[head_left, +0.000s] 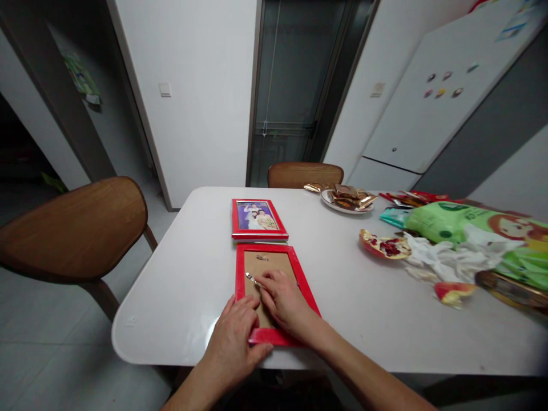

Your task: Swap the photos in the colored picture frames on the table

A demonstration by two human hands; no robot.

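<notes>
A red picture frame (306, 285) lies face down near the table's front edge, its brown backing board (274, 264) facing up. My left hand (235, 337) grips the frame's lower left corner, fingers on the left side and thumb along the bottom edge. Over the board, my right hand (285, 299) is closed, its fingertips at a small silver metal piece (250, 277) whose exact kind I cannot make out. Farther up the board is another small metal fitting (262, 258). Just beyond sits a stack of red frames, the top framed photo (257, 217) facing up.
On the right are a plate (349, 211) of gold-wrapped snacks, pomegranate pieces (385, 245), crumpled tissues (454, 260) and a green tissue pack (454, 222). Wooden chairs stand at the left (77, 228) and far side (306, 174) of the white table (180, 274).
</notes>
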